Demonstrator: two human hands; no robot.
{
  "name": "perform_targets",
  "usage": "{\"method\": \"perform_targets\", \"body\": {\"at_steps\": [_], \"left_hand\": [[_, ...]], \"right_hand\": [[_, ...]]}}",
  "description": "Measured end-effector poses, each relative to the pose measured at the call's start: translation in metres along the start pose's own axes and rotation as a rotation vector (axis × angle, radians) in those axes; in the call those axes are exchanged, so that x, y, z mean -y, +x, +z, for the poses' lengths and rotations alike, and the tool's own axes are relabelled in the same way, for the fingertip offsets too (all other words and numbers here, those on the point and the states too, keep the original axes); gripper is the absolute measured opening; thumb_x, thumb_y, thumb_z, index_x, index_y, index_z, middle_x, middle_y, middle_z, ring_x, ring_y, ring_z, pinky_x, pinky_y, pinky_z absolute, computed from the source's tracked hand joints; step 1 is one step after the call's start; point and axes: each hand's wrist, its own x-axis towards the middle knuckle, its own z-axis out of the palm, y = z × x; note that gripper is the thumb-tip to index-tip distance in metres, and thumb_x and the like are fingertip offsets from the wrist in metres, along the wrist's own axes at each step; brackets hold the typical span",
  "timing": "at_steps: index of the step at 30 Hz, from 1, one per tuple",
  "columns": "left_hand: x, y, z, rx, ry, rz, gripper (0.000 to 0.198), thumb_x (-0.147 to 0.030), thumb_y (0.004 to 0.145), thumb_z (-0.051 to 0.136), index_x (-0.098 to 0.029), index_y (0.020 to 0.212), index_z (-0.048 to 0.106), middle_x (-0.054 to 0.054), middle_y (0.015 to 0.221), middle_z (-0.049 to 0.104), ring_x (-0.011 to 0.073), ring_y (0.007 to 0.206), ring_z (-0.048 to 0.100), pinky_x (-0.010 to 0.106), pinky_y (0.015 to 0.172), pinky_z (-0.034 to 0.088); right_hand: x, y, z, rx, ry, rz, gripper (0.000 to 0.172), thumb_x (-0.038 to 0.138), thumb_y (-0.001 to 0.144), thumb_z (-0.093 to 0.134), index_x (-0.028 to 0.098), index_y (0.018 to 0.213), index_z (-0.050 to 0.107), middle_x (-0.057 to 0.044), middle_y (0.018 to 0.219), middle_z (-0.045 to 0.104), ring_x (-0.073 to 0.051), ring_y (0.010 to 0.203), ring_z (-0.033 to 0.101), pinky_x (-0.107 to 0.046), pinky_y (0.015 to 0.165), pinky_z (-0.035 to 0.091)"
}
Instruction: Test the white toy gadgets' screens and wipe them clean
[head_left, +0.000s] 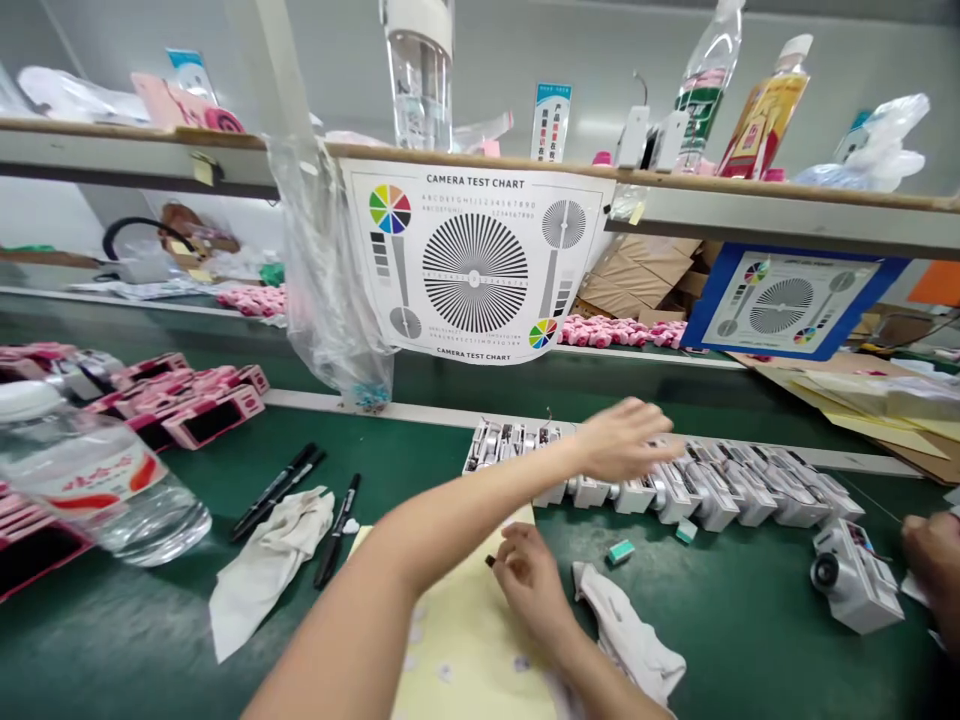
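Note:
My left arm crosses over the right one, and my left hand (626, 440) reaches over a row of white camera-like housings (709, 490) with exposed insides. Its fingers are stretched out, slightly blurred; whether they touch a housing I cannot tell. Lower down, my right hand (529, 580) is closed in a pinch on a small black piece (490, 562) above a yellow sheet (465, 640). Small pale bits lie on that sheet. Beside the right forearm is a crumpled white cloth (630, 630), with a small green-and-white block (621, 552) behind it.
A co-worker's hand (930, 555) is at the right edge, near a separate white housing (855, 575). Markers (337, 530), another cloth (274, 560), a water bottle (97, 480) and pink cameras (214, 405) lie left. A test chart (480, 265) hangs from the shelf (480, 165).

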Motion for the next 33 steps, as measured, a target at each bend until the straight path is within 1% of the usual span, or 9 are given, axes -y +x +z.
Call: {"method": "perform_targets", "body": {"at_steps": [2,3,5,7,11,16,23,29,33], "left_hand": [[0.033,-0.049,-0.017,-0.095,-0.272,-0.555,0.046,-0.032,0.078,0.055,-0.029,0.123,0.046,0.005,0.133,0.041,0.027,0.124,0.032,0.043,0.103,0.024],[0.048,-0.073,-0.023,-0.138,-0.297,-0.697,0.052,-0.033,0.079,0.054,-0.028,0.128,0.039,0.007,0.135,0.038,0.0296,0.125,0.031,0.047,0.102,0.025],[0.07,-0.119,-0.026,-0.181,-0.332,-0.862,0.055,-0.033,0.081,0.053,-0.02,0.131,0.035,0.014,0.134,0.038,0.0324,0.124,0.032,0.053,0.1,0.027],[0.08,-0.159,-0.019,-0.187,-0.413,-0.973,0.052,-0.034,0.081,0.057,-0.016,0.126,0.04,0.014,0.124,0.047,0.0287,0.113,0.046,0.049,0.093,0.038],[0.076,-0.208,0.012,-0.273,-0.555,-1.082,0.033,-0.033,0.087,0.05,-0.015,0.114,0.049,0.008,0.11,0.055,0.0191,0.095,0.057,0.04,0.082,0.049],[0.074,-0.215,0.025,-0.385,-0.632,-1.085,0.032,-0.032,0.087,0.05,-0.016,0.116,0.048,0.009,0.117,0.052,0.0203,0.1,0.055,0.042,0.085,0.048],[0.08,-0.197,0.023,-0.356,-0.592,-1.059,0.032,-0.03,0.086,0.052,-0.017,0.115,0.05,0.009,0.12,0.05,0.0215,0.105,0.052,0.044,0.089,0.045],[0.057,-0.225,0.018,-0.398,-0.402,-1.169,0.04,-0.03,0.083,0.055,-0.016,0.119,0.045,0.01,0.12,0.048,0.0251,0.111,0.047,0.047,0.094,0.037],[0.041,-0.25,0.001,-0.338,-0.425,-1.163,0.03,-0.034,0.078,0.054,-0.017,0.102,0.056,0.007,0.103,0.059,0.0229,0.1,0.054,0.035,0.091,0.04]], "right_hand": [[0.0,0.001,0.02,-0.004,0.03,0.025,0.014,0.027,0.084,0.055,0.014,0.089,0.059,-0.007,0.105,0.055,-0.016,0.085,0.057,-0.029,0.069,0.05],[0.001,0.002,0.026,-0.01,0.045,0.04,0.012,0.026,0.081,0.056,0.014,0.078,0.059,-0.008,0.102,0.054,-0.016,0.083,0.056,-0.027,0.065,0.049],[0.001,0.004,0.029,-0.023,0.071,0.065,0.014,0.024,0.074,0.058,0.015,0.064,0.055,-0.009,0.098,0.051,-0.017,0.081,0.055,-0.025,0.059,0.047],[0.001,0.005,0.027,-0.028,0.088,0.081,0.012,0.024,0.071,0.057,0.016,0.062,0.054,-0.009,0.097,0.05,-0.018,0.08,0.055,-0.025,0.058,0.047],[-0.001,0.007,0.024,-0.041,0.111,0.097,0.014,0.028,0.066,0.058,0.016,0.06,0.054,-0.01,0.094,0.049,-0.02,0.081,0.053,-0.026,0.057,0.046],[-0.004,0.005,0.03,-0.07,0.133,0.115,0.02,0.035,0.065,0.06,0.017,0.058,0.053,-0.008,0.092,0.048,-0.018,0.076,0.05,-0.024,0.056,0.043],[-0.003,0.007,0.029,-0.064,0.188,0.145,0.016,0.031,0.064,0.058,0.017,0.058,0.052,-0.008,0.091,0.046,-0.017,0.073,0.049,-0.025,0.056,0.041],[-0.006,0.007,0.03,-0.058,0.186,0.148,0.013,0.028,0.062,0.056,0.017,0.057,0.051,-0.008,0.091,0.047,-0.015,0.071,0.049,-0.024,0.056,0.04],[-0.007,0.007,0.029,-0.041,0.164,0.149,0.012,0.027,0.062,0.057,0.017,0.058,0.052,-0.007,0.091,0.048,-0.015,0.069,0.049,-0.024,0.057,0.041]]}}
